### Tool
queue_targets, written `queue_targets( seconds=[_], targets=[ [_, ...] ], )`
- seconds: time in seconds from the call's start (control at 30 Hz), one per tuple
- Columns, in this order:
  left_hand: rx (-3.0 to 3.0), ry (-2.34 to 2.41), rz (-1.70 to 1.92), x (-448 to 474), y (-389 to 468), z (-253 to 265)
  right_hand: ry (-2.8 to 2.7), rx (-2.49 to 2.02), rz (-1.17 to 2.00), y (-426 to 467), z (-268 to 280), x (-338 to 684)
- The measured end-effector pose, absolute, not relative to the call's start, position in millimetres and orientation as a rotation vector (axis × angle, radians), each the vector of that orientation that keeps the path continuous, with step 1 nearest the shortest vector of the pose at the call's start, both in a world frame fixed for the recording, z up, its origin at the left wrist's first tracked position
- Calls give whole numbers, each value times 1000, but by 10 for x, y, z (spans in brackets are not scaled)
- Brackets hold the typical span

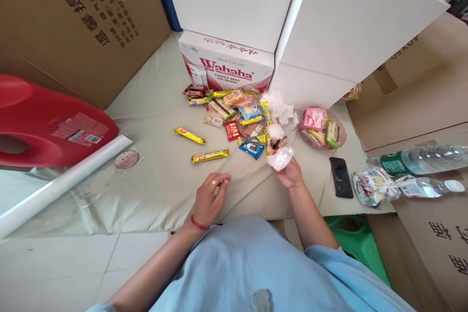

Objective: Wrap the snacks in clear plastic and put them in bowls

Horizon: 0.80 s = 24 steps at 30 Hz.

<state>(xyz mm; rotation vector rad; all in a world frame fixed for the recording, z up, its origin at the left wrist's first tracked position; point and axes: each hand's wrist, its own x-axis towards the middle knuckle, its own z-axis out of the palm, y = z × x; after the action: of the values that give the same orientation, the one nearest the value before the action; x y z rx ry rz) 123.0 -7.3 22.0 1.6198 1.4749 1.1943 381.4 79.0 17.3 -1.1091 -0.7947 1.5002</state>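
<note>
My right hand (291, 175) is closed on a crumpled white plastic bag (281, 158) at the near right side of a pile of wrapped snacks. My left hand (212, 197) hovers low over the cloth with its fingers curled together; I see nothing in them. A yellow snack stick (209, 156) lies just beyond it, and a second yellow stick (190, 135) lies farther off to the left. In the pile are a red packet (231, 130), a blue packet (252, 149) and a light blue packet (250, 111). More crumpled clear plastic (280, 107) lies behind the right hand.
A pink bowl (343, 137) of snacks stands to the right, with a black phone (341, 178) and plastic bottles (426, 160) near it. A Wahaba-type water carton (226, 66) backs the pile. At left are a red jug (54, 122) and a white roll (66, 185).
</note>
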Motion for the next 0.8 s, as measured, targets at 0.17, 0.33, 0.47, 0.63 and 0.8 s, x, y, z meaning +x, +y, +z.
queue_targets(
  seconds=[0.17,0.33,0.47,0.63,0.8],
  targets=[
    [1184,1236,1077,1810,286,438,-991,-1142,1471,512,203,3701],
    [1149,1121,1013,2037,299,325,-911,-1132,1553,441,286,3802],
    [978,1159,1126,2015,252,230,-869,-1150,1584,396,268,3895],
    [591,966,1205,1971,251,260,-744,-1091,1686,331,260,3894],
    [180,724,1022,1905,247,315,-703,-1102,1765,297,258,3850]
  ],
)
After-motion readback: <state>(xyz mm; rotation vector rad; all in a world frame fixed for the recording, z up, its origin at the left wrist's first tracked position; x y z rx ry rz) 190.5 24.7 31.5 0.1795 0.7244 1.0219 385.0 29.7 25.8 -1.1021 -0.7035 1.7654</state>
